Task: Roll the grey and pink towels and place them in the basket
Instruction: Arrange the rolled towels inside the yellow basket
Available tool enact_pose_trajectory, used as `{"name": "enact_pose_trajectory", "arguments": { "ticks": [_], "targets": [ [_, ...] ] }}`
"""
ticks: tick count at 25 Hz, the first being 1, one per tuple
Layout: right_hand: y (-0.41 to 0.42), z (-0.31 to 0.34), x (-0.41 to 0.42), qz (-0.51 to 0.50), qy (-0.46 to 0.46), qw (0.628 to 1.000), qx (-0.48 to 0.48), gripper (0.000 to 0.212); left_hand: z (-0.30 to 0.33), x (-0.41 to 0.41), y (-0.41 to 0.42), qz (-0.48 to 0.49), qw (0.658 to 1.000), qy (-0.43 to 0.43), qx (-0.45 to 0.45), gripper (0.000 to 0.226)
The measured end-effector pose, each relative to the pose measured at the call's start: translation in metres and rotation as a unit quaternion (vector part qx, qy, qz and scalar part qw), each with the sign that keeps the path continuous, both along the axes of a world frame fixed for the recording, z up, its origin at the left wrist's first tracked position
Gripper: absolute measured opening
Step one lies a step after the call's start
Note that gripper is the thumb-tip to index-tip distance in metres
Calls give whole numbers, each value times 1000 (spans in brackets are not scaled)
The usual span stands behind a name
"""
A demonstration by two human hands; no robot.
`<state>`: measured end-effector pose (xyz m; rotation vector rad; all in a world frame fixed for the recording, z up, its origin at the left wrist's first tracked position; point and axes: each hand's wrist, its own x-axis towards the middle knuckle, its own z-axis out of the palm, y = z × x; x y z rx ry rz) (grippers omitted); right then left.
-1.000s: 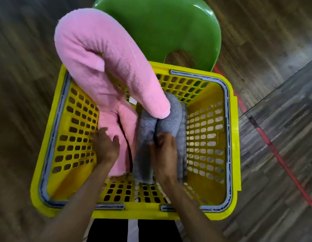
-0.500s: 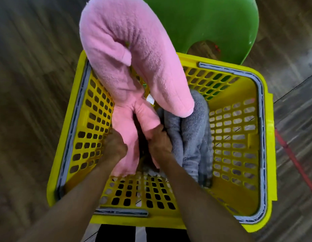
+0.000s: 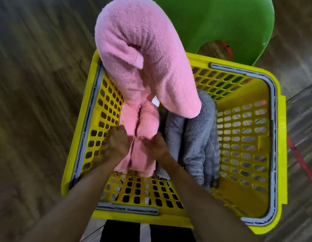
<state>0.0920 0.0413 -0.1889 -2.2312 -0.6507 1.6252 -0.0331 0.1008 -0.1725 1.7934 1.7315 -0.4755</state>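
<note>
Left hand (image 3: 117, 143): forearm entering from 7 o'clock, fingers curled onto the left flank of the pink towel (image 3: 144, 81); right hand (image 3: 156, 145): forearm from 5 o'clock, fingers gripping the same roll's right flank; pink towel: lower end inside the yellow basket (image 3: 280, 154), upper part arching over the 12 o'clock rim; grey towel (image 3: 195, 140): rolled, in the basket, at 3 o'clock of the pink; green chair (image 3: 221, 23): beyond, at 1 o'clock.

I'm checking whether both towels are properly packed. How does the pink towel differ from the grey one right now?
The pink towel rises above the basket rim and bends over; the grey towel sits wholly inside. The left hand and right hand are on the pink towel; the grey is untouched. Both are rolled and standing side by side.
</note>
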Motion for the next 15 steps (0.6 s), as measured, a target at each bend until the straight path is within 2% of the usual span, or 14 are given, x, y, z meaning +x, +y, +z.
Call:
{"name": "enact_pose_trajectory", "arguments": {
  "ticks": [3,4,6,7,9,11,12,14,15],
  "targets": [
    [-2,8,14,1,14,1000,-17,60,7,9,-8,43,998,-34,-8,63],
    [-5,9,14,-8,32,999,-19,50,9,12,-10,51,997,-50,-21,68],
    [-8,16,12,-38,135,990,-16,17,4,13,-11,84,992,-83,-44,77],
    [-9,19,10,-43,185,982,-8,18,2,11,-9,109,988,-100,-52,79],
    [-10,25,12,-10,212,977,-7,35,1,9,-8,147,981,-120,-49,75],
    [-10,31,24,0,188,982,-21,40,4,8,-10,106,989,-101,-5,63],
    [-13,35,33,4,159,987,-19,38,7,10,-11,59,992,-102,49,55],
    [-22,44,54,27,32,999,29,28,15,20,-17,-9,977,-155,148,41],
    [-29,44,67,10,-43,997,68,22,18,31,-22,-14,969,-187,160,36]
  ]
}}
